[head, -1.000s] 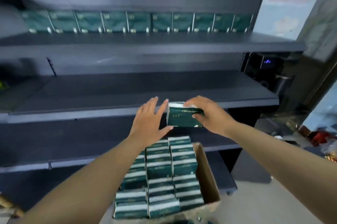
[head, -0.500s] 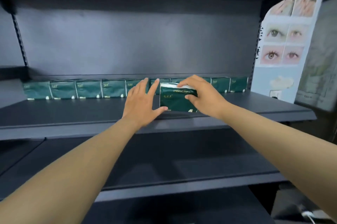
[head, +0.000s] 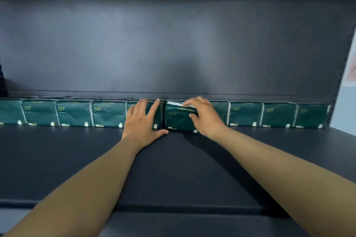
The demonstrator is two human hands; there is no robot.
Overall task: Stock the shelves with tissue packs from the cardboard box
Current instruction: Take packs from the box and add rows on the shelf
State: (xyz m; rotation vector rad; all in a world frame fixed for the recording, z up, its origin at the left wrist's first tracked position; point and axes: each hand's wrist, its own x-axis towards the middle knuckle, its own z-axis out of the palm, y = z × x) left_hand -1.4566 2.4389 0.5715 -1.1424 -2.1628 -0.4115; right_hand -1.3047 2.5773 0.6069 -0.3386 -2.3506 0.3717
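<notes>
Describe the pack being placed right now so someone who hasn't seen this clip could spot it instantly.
Look along the dark shelf to the row of green packs against its back wall. The pack, mid-row, is gripped by the right hand. Only this one tilts forward, showing a white top edge.

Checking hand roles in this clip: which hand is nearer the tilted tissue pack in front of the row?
Right. The right hand grips the tilted tissue pack at its top right corner. The left hand lies open beside it, thumb near its lower left edge.
</notes>
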